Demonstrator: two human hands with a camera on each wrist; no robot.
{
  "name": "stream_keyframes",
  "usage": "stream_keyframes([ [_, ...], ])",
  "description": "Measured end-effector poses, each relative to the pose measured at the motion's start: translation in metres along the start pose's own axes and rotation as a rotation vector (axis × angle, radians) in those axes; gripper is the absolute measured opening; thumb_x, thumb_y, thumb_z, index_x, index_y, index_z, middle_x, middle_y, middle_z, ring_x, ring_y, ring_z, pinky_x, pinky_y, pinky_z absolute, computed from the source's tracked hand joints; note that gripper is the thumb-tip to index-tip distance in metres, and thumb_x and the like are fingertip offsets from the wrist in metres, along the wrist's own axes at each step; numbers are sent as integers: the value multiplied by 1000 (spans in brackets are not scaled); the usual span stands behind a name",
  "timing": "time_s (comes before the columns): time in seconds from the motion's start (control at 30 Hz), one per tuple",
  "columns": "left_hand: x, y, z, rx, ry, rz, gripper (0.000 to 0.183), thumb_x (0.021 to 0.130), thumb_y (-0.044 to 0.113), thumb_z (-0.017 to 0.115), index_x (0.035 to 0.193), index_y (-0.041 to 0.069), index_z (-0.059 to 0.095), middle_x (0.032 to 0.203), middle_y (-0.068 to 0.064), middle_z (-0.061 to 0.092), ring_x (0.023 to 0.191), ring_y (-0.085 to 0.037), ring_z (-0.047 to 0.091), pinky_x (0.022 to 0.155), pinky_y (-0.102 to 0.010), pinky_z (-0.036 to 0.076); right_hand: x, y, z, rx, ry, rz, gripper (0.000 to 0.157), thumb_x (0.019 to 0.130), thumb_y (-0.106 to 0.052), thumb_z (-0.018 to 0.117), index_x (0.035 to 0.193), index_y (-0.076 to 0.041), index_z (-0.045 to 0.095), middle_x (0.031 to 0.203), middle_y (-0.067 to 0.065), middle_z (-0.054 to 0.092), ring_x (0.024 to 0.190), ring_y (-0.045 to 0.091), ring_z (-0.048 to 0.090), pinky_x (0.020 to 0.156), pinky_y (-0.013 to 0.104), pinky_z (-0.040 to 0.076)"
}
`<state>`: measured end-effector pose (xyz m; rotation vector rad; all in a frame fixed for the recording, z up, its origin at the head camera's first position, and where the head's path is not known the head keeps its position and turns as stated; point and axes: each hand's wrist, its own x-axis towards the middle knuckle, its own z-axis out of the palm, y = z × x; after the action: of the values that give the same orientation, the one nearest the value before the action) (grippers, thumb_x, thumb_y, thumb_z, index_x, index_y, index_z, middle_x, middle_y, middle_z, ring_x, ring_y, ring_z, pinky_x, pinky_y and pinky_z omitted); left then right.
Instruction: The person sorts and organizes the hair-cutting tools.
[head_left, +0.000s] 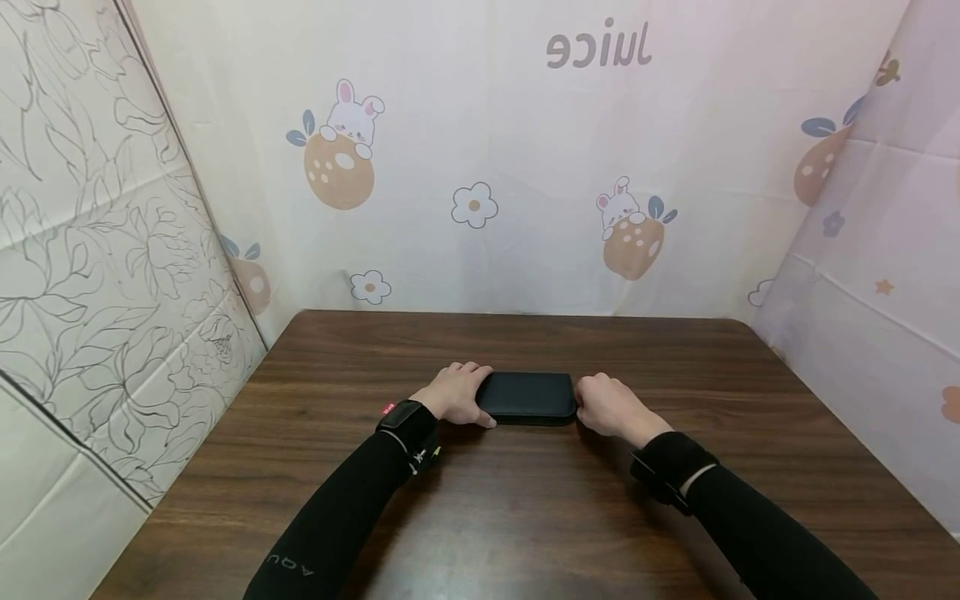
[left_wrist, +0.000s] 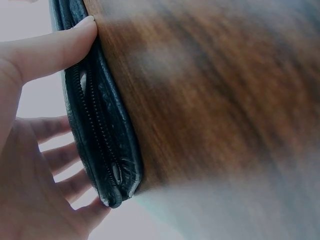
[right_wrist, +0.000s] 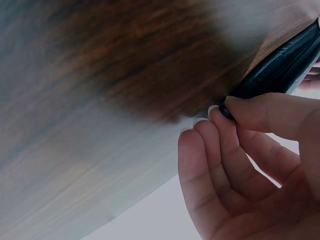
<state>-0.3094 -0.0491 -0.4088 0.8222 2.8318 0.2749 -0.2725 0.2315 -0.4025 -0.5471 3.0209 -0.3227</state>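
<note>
A black zip wallet (head_left: pixel 528 396) lies flat on the wooden table, between both hands. My left hand (head_left: pixel 454 393) grips its left end, thumb on the near edge and fingers around the far side. In the left wrist view the zipper teeth (left_wrist: pixel 92 112) stand apart along the wallet's edge, with a pale sliver showing inside. At the wallet's right end, my right hand (head_left: pixel 606 406) pinches a small dark zipper pull (right_wrist: pixel 226 112) between thumb and index finger. The other fingers curl beside it, and the thumb and fingertip partly hide the pull.
The brown wooden table (head_left: pixel 495 500) extends around the wallet on every side. Behind it hangs a pale curtain (head_left: pixel 480 125) printed with rabbits and fruit. A flower-patterned panel (head_left: pixel 105 275) stands along the left, and another printed curtain (head_left: pixel 885 317) along the right.
</note>
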Motion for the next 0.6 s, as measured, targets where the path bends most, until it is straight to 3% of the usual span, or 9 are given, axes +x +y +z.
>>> stream_keyframes([
  [0.6, 1, 0, 0, 10, 4, 0, 90, 85, 50, 78, 157, 14, 38, 156, -10, 43, 141, -33, 40, 116, -45, 31, -6, -6, 0, 10, 10, 27, 28, 87, 3, 59, 64, -11, 52, 57, -1, 41, 48, 13, 40, 48, 28, 31],
])
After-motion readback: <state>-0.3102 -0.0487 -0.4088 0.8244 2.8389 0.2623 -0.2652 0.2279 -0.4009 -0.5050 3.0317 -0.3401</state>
